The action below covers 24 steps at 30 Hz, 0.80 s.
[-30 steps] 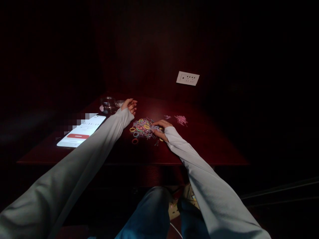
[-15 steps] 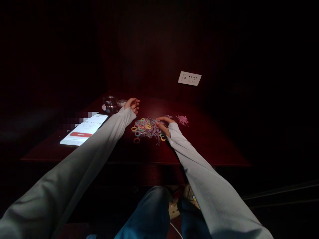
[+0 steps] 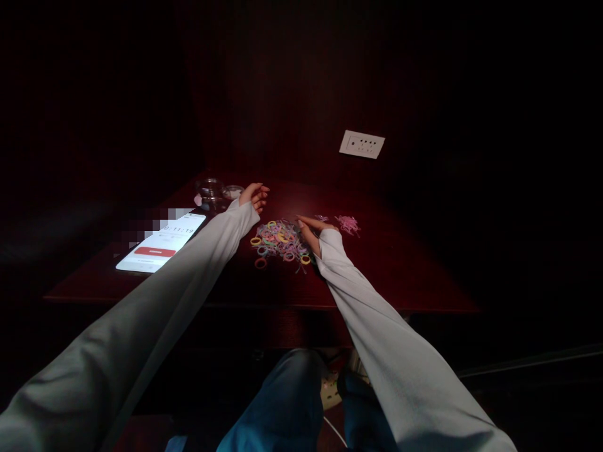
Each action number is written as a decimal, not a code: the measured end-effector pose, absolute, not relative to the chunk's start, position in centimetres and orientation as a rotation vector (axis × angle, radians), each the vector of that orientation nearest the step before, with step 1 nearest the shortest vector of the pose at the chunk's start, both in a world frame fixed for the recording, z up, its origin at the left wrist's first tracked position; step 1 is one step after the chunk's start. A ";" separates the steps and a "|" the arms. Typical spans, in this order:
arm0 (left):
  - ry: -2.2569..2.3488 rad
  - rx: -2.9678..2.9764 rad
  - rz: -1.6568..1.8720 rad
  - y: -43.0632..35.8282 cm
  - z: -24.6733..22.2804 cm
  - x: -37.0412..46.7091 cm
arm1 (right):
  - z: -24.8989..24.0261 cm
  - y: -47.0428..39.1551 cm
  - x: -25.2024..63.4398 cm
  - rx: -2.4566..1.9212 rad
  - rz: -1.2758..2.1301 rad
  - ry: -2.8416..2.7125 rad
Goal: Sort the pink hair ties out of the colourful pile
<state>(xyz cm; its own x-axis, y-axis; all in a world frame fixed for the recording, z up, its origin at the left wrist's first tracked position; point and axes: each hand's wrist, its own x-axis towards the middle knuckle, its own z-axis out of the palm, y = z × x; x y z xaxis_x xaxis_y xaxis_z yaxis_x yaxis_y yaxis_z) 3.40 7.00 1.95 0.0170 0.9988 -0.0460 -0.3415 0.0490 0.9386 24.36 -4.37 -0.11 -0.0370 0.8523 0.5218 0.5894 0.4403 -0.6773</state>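
Note:
A mixed pile of small coloured bands and rings [image 3: 281, 242] lies on the dark red table [image 3: 386, 270]. At its right edge is my right hand [image 3: 311, 232], thumb and index finger stretched out with their tips close together; whatever may be between them is too small to make out. My left hand [image 3: 254, 196] rests behind the pile to the left, fingers loosely curled and apart, holding nothing. Beyond my right hand sits a small heap of pink bands [image 3: 348, 225], with a few pale purple bands [image 3: 321, 218] to its left.
A lit phone [image 3: 162, 242] showing a timer lies at the left, partly behind my left sleeve. Clear round containers [image 3: 210, 187] stand at the back left, with a lid-like dish [image 3: 232, 191] beside them. A white socket plate [image 3: 362, 144] is on the back wall.
My right thumb and index finger have lifted slightly off the pile and straightened, their tips closer together. My left hand stays nearly in place. The view has shifted a little.

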 end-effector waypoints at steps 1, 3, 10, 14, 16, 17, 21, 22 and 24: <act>0.972 0.907 1.323 7.0 2.0 3.5 | 0.1 -4.5 24.2 -1.235 0.283 -1.762; 0.991 0.888 1.327 6.8 2.2 3.7 | 0.6 -5.0 23.7 -1.182 0.154 -1.878; 0.973 0.858 1.334 5.1 3.3 4.5 | 0.8 -5.6 22.0 -1.012 0.018 -2.386; 0.980 0.884 1.274 4.9 3.5 4.5 | -0.2 -4.9 22.3 -1.117 0.171 -2.353; 0.977 0.912 1.252 5.0 3.5 4.4 | -0.6 -4.7 22.6 -1.136 0.260 -2.305; 0.979 0.920 1.250 5.0 3.5 4.4 | -0.7 -4.6 22.7 -1.133 0.288 -2.278; 0.998 0.908 1.277 5.1 3.3 4.6 | -0.7 -4.5 22.9 -1.112 0.319 -2.180; 0.998 0.905 1.286 5.1 3.3 4.6 | -0.6 -4.5 22.9 -1.102 0.325 -2.157; 0.998 0.907 1.289 5.1 3.3 4.7 | -0.4 -4.5 23.0 -1.085 0.340 -2.093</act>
